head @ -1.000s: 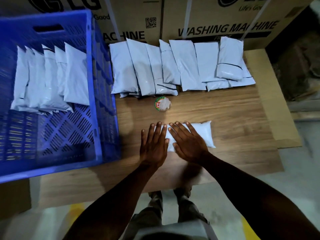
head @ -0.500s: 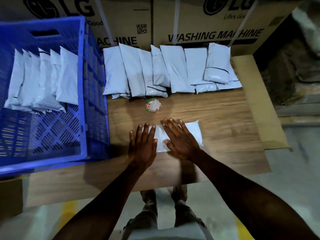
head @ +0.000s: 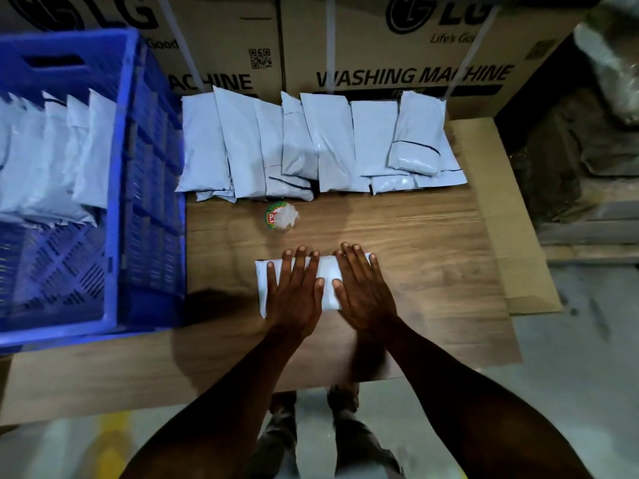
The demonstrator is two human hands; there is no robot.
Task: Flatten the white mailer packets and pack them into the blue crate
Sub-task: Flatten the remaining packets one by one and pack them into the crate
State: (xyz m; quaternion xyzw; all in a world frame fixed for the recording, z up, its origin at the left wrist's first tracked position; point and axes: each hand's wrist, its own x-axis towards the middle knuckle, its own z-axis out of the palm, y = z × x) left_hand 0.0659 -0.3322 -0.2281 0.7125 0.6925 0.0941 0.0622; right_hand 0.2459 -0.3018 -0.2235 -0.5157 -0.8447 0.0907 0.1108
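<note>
One white mailer packet (head: 327, 276) lies crosswise on the wooden table (head: 432, 257) in front of me. My left hand (head: 294, 293) presses flat on its left half with straight fingers. My right hand (head: 363, 292) presses flat on its right half, covering that end. Only the packet's left edge and a middle strip show. Several more white packets (head: 311, 146) lie in a row at the back of the table. The blue crate (head: 145, 188) stands at the left, with several packets (head: 55, 157) leaning in a row inside it.
A small round object with a red and green label (head: 280, 216) sits between the row and my hands. Large cardboard washing-machine boxes (head: 397, 46) stand behind the table. A cardboard sheet (head: 508, 219) juts out at the table's right side. The floor lies below the near edge.
Both hands have slid over the packet: the left hand now lies fully on it, and the right hand has moved to its right end. The packet looks shorter and more covered.
</note>
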